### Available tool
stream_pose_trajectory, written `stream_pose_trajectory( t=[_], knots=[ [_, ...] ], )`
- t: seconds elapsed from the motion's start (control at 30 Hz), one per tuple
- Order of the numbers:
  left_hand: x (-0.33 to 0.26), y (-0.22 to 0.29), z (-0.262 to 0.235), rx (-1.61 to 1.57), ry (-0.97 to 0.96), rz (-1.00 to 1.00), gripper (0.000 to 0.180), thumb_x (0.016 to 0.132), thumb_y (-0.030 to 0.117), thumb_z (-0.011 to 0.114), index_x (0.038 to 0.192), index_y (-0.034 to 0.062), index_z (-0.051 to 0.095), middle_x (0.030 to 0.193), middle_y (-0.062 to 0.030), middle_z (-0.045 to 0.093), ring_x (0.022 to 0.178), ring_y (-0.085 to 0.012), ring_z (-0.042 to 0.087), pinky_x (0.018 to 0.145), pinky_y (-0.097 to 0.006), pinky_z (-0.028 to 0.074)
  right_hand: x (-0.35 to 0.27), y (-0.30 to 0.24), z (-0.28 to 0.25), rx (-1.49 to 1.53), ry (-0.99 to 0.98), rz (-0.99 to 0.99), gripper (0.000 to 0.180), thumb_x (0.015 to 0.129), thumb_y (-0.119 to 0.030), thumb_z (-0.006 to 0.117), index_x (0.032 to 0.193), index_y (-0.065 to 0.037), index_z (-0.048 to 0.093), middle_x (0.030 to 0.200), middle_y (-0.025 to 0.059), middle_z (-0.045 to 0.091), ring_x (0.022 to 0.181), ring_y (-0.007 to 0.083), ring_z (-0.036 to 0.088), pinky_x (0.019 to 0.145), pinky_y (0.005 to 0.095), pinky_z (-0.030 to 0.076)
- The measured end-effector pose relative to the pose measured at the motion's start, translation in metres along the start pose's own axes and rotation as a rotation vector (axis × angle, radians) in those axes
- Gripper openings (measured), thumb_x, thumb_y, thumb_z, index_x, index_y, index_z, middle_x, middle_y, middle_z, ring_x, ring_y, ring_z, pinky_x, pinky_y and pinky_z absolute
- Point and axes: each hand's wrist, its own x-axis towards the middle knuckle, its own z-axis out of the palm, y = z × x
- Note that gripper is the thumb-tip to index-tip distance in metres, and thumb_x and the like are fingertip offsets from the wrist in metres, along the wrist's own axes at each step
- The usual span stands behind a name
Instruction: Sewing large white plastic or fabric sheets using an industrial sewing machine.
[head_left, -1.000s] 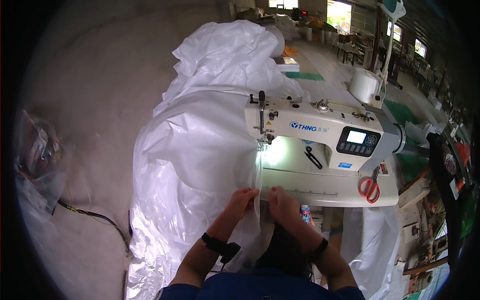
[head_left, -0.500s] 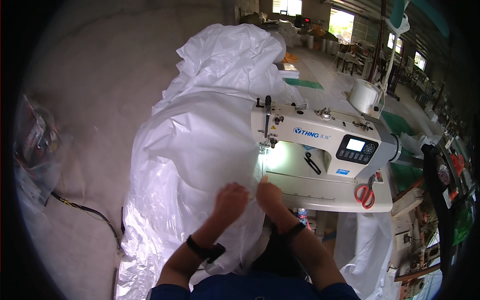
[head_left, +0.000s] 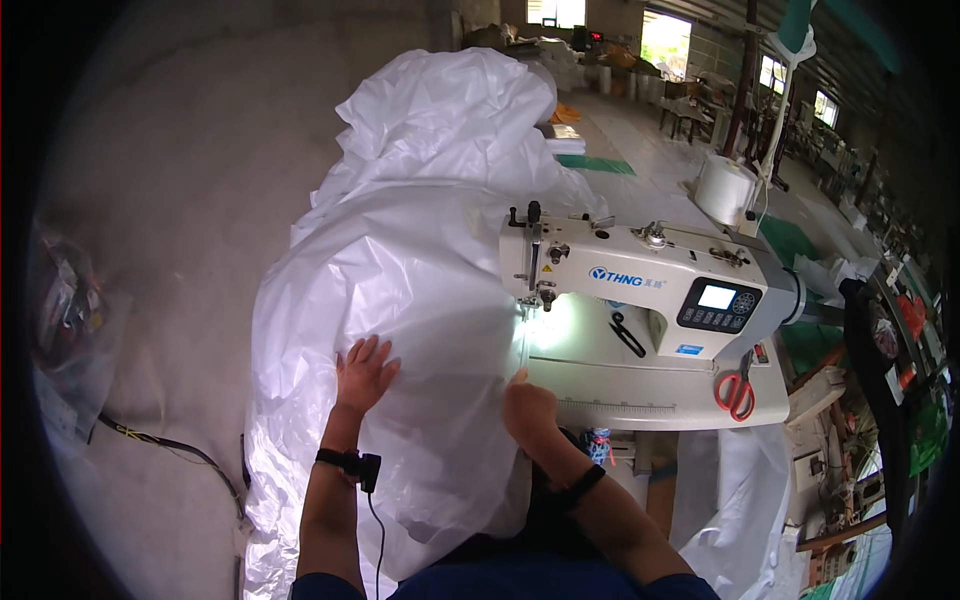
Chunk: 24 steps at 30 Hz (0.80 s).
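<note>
Left hand is lying flat on the white sheet, fingers spread and open, palm down, gripping nothing. It is pressing the sheet well left of the needle. Right hand is resting at the sheet's right edge, just before the needle; fingers are curled down onto the material, but whether they are pinching it I cannot tell.

The sheet is draping over the left end of the tabletop, running under the sewing machine head and piling up high behind it, with the near part hanging down over the person's lap toward the floor.

Machine lamp is lighting the bed beside the needle. Red scissors are lying on the tabletop at its right end, well apart from both hands. A white thread cone is standing behind the machine. A dark band is sitting on each wrist.
</note>
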Motion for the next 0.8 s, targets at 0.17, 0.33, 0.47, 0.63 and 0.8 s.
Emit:
stream_pose_trajectory(
  t=[0.17, 0.33, 0.47, 0.63, 0.8],
  knots=[
    [0.042, -0.004, 0.003, -0.047, -0.052, -0.005, 0.047, 0.085, 0.043, 0.053, 0.125, 0.0187, 0.052, 0.137, -0.0045, 0.042, 0.128, -0.0259, 0.035, 0.102, -0.061, 0.019, 0.028, 0.002, 0.002, 0.005, -0.014, -0.013, 0.053, 0.075, -0.009, 0.052, 0.122, 0.014, 0.043, 0.07, 0.0124, 0.065, 0.062, 0.0239, 0.066, 0.055, 0.0323, 0.052],
    [0.073, -0.007, 0.008, -0.142, -0.073, 0.026, 0.05, 0.085, 0.044, 0.053, 0.127, 0.0162, 0.051, 0.139, -0.0052, 0.04, 0.13, -0.0251, 0.032, 0.104, -0.06, 0.017, 0.053, -0.001, 0.0, 0.009, -0.028, 0.019, 0.053, 0.076, -0.009, 0.051, 0.123, 0.015, 0.042, 0.07, 0.0116, 0.065, 0.062, 0.0225, 0.065, 0.055, 0.0324, 0.051],
    [0.094, -0.009, 0.022, -0.12, -0.084, 0.021, 0.052, 0.085, 0.045, 0.052, 0.128, 0.016, 0.05, 0.14, -0.0054, 0.039, 0.131, -0.0247, 0.031, 0.104, -0.06, 0.016, 0.067, 0.003, -0.002, 0.005, -0.022, 0.066, 0.05, 0.079, -0.009, 0.048, 0.124, 0.013, 0.042, 0.071, 0.0112, 0.066, 0.064, 0.0227, 0.066, 0.056, 0.0323, 0.051],
    [0.109, -0.011, 0.033, -0.072, -0.1, 0.001, 0.054, 0.085, 0.047, 0.049, 0.129, 0.0169, 0.048, 0.141, -0.0044, 0.038, 0.132, -0.0237, 0.031, 0.104, -0.06, 0.015, 0.073, 0.01, 0.008, 0.028, 0.017, 0.075, 0.047, 0.08, -0.009, 0.047, 0.122, 0.012, 0.045, 0.073, 0.0115, 0.066, 0.065, 0.0238, 0.066, 0.057, 0.0335, 0.051],
    [0.115, -0.011, 0.037, -0.074, -0.091, -0.002, 0.052, 0.085, 0.047, 0.049, 0.128, 0.0173, 0.049, 0.14, -0.0043, 0.039, 0.132, -0.023, 0.031, 0.105, -0.058, 0.015, 0.076, 0.014, 0.01, 0.067, 0.033, 0.058, 0.044, 0.081, -0.008, 0.046, 0.12, 0.012, 0.046, 0.073, 0.0128, 0.066, 0.065, 0.0246, 0.066, 0.057, 0.0343, 0.051]
  ],
)
